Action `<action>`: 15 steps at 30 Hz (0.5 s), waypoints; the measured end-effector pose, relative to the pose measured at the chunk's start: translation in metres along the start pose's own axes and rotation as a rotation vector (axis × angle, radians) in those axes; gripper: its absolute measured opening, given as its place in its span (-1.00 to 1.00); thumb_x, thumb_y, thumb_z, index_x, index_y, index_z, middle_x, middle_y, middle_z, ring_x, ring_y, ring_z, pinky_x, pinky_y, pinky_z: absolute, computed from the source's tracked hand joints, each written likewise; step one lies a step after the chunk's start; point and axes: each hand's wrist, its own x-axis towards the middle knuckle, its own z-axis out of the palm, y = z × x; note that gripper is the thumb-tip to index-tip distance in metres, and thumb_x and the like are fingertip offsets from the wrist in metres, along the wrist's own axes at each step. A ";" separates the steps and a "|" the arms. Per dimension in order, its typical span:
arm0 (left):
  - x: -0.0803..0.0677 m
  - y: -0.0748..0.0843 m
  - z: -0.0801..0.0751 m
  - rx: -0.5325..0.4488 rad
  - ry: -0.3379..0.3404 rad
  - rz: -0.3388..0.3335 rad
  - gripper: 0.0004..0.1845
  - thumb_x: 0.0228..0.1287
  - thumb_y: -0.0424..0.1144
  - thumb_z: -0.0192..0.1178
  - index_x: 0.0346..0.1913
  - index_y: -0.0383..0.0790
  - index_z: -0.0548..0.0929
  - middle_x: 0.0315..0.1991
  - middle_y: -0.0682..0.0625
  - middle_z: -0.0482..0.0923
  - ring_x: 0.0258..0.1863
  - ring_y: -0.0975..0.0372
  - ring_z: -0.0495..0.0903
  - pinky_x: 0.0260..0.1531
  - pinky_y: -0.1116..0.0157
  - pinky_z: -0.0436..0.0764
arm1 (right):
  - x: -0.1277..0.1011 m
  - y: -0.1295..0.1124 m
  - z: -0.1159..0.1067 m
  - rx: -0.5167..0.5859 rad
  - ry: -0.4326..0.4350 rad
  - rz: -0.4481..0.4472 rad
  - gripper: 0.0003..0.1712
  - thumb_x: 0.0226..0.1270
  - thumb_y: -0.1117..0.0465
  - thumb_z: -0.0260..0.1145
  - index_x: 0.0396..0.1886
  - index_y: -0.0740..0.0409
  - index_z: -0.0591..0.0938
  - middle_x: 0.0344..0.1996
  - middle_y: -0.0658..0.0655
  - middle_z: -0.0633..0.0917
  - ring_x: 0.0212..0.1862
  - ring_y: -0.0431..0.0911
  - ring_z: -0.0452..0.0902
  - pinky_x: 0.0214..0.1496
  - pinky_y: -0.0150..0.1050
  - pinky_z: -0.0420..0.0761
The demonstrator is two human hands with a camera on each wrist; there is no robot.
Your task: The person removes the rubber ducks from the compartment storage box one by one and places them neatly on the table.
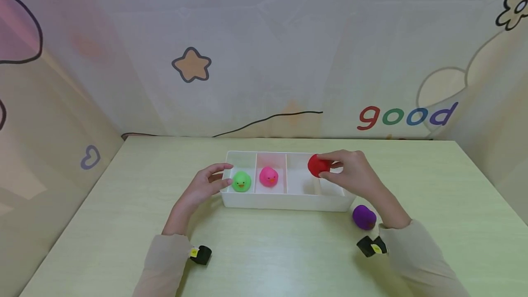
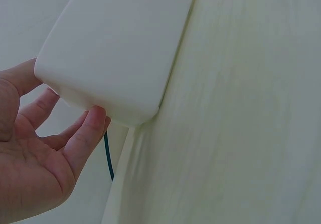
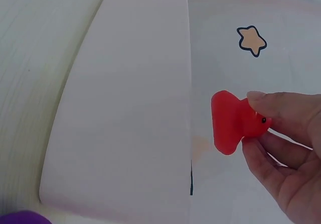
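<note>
Near edge: two sleeved forearms come in from the bottom over the pale green table [image 1: 103,223], each with a small black wrist camera.
Loose toy: a purple rubber duck [image 1: 364,217] lies on the table just in front of the tray's right end, beside the right wrist.
Left hand: the left hand [image 1: 200,188] rests relaxed against the left end of the white plastic divided tray [image 1: 284,201], fingertips touching its corner and gripping nothing.
Tray, first compartment from left: one green rubber duck [image 1: 241,181], upright.
Tray, second compartment: one pink rubber duck [image 1: 269,177], upright.
Tray, third and fourth compartments: nothing seen inside; part is hidden by the hand.
Right hand: the right hand [image 1: 350,171] pinches a red rubber duck [image 1: 318,165] between thumb and fingers, in the air over the tray's right half.
Beyond: a cartoon-printed backdrop [image 1: 264,49] with a star and the word "good".
</note>
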 end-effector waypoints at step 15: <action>-0.001 0.001 0.000 -0.013 -0.004 0.009 -0.50 0.20 -0.18 0.20 0.21 -0.14 0.38 0.27 -0.12 0.26 0.27 -0.02 0.21 0.11 -0.01 0.35 | -0.034 0.014 -0.029 -0.022 0.117 0.004 -0.59 -0.10 0.40 0.45 -0.14 0.33 0.64 -0.30 0.23 0.70 -0.34 -0.01 0.62 -0.30 -0.38 0.60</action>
